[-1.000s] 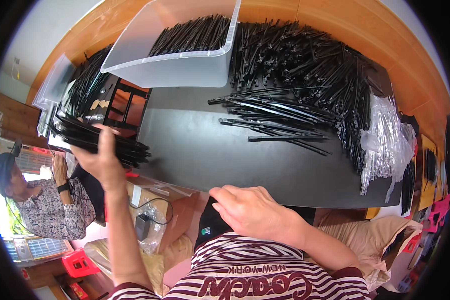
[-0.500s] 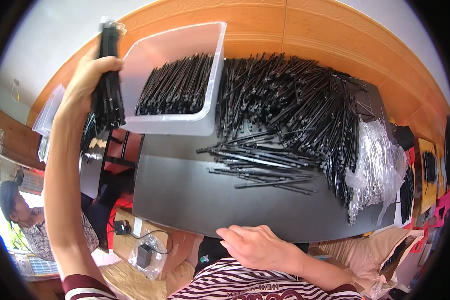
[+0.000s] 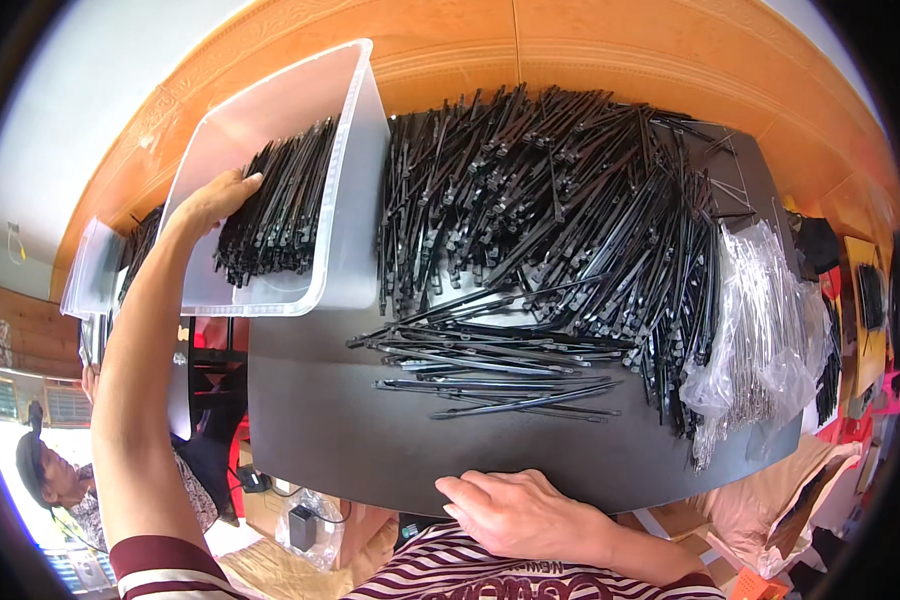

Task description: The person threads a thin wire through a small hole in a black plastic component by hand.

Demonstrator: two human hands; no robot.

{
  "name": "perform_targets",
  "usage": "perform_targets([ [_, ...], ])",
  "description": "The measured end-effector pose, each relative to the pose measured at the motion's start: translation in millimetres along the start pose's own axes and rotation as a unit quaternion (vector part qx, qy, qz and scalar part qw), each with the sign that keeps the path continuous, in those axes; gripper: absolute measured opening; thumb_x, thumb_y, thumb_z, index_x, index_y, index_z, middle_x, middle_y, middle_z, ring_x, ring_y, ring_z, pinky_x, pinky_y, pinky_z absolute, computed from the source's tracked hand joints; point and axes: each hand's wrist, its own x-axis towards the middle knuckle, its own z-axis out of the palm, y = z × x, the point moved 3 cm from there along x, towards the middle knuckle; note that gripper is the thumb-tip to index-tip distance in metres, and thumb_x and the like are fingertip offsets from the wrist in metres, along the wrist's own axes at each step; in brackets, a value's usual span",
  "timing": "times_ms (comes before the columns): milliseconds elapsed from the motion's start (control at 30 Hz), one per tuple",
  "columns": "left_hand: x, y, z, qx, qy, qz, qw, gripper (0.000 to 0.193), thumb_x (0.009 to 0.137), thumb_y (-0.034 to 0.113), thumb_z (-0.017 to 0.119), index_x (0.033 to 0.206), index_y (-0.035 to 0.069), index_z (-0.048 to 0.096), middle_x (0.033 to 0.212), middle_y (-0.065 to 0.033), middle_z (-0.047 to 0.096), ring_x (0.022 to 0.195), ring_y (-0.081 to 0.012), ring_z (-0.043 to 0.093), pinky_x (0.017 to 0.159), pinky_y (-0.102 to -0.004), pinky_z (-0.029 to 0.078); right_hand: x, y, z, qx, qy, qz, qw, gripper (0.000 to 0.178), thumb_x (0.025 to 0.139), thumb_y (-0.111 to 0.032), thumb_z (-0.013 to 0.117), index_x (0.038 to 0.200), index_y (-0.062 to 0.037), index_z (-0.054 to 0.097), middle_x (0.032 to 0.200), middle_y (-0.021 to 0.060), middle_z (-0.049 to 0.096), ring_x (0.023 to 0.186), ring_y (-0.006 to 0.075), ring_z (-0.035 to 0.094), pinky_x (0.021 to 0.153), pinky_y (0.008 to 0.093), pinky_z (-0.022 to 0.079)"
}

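Note:
My left hand (image 3: pixel 213 203) reaches into a translucent plastic bin (image 3: pixel 355 235). Its thumb lies over the left side of a bundle of thin black rods with small end fittings (image 3: pixel 280 210), held against the hand; the other fingers are mostly hidden. These rods stand close together, slanting, in the bin. My right hand (image 3: pixel 520 510) rests at the table's near edge with fingers loosely curled and nothing visible in them. Between the hands, several loose black rods (image 3: pixel 500 350) lie crosswise on the dark table (image 3: pixel 370 430).
A large heap of black rods (image 3: pixel 540 190) covers the table's far side. To its right lies a clear plastic bag (image 3: pixel 750 330) with silvery rods. Another bin (image 3: pixel 90 270) stands far left. Below are a cardboard box (image 3: pixel 355 540) and a paper sack (image 3: pixel 780 490). A person (image 3: pixel 65 480) is at lower left.
My left hand has lowered from the bin's left side into the bin, bringing down the bundle of black rods it held upright. The view has shifted; my right hand stays at the edge.

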Motion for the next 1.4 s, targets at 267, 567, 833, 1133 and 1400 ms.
perform_targets([
  [267, -58, 6, -35, -0.102, 0.264, 0.311, 0.907, 0.040, 0.091, 0.027, 0.051, 0.114, -0.005, 0.055, 0.110, -0.0203, 0.061, 0.105, -0.0264, 0.057, 0.090, -0.0356, 0.042, -10, -1, -27, -0.064, 0.044, 0.022, 0.997, 0.024, 0.084, -0.011, 0.059, 0.102, 0.0006, 0.049, 0.076, 0.0101, 0.054, 0.062, 0.0267, 0.061, 0.048, 0.0376, 0.049],
  [567, -282, 78, 108, -0.043, 0.102, 0.582, 0.805, 0.019, 0.072, 0.010, 0.069, 0.085, 0.002, 0.057, 0.079, -0.0117, 0.054, 0.066, -0.0286, 0.053, 0.058, -0.0367, 0.045, -47, -4, -21, -0.093, 0.086, 0.066, 0.990, 0.022, 0.082, -0.007, 0.059, 0.101, 0.0004, 0.050, 0.076, 0.0096, 0.054, 0.061, 0.0274, 0.059, 0.050, 0.0369, 0.047],
  [833, -286, 100, 144, 0.100, 0.134, 0.606, 0.777, 0.011, 0.068, 0.004, 0.059, 0.076, 0.005, 0.051, 0.076, -0.0073, 0.049, 0.070, -0.0238, 0.055, 0.057, -0.0350, 0.046, -69, -19, -15, -0.127, 0.122, 0.068, 0.982, 0.019, 0.084, -0.009, 0.058, 0.100, -0.0006, 0.050, 0.074, 0.0072, 0.053, 0.065, 0.0240, 0.060, 0.052, 0.0363, 0.047],
  [1133, -309, 49, 147, -0.237, -0.070, 0.428, 0.869, 0.015, 0.086, 0.014, 0.062, 0.084, 0.001, 0.055, 0.067, -0.0071, 0.060, 0.053, -0.0113, 0.049, 0.048, -0.0259, 0.039, -79, -4, -2, -0.009, 0.193, 0.082, 0.978, 0.018, 0.086, -0.012, 0.058, 0.098, 0.0008, 0.055, 0.082, 0.0159, 0.063, 0.067, 0.0290, 0.064, 0.059, 0.0368, 0.050],
  [1400, -377, 36, 202, -0.672, -0.458, 0.125, 0.569, 0.021, 0.089, 0.024, 0.061, 0.088, 0.003, 0.055, 0.071, -0.0099, 0.060, 0.048, -0.0035, 0.037, 0.042, -0.0172, 0.027, -65, 1, 5, 0.475, 0.166, 0.170, 0.847, 0.024, 0.094, -0.018, 0.052, 0.107, 0.0012, 0.055, 0.072, -0.0003, 0.054, 0.058, 0.0028, 0.044, 0.049, 0.0177, 0.036],
])
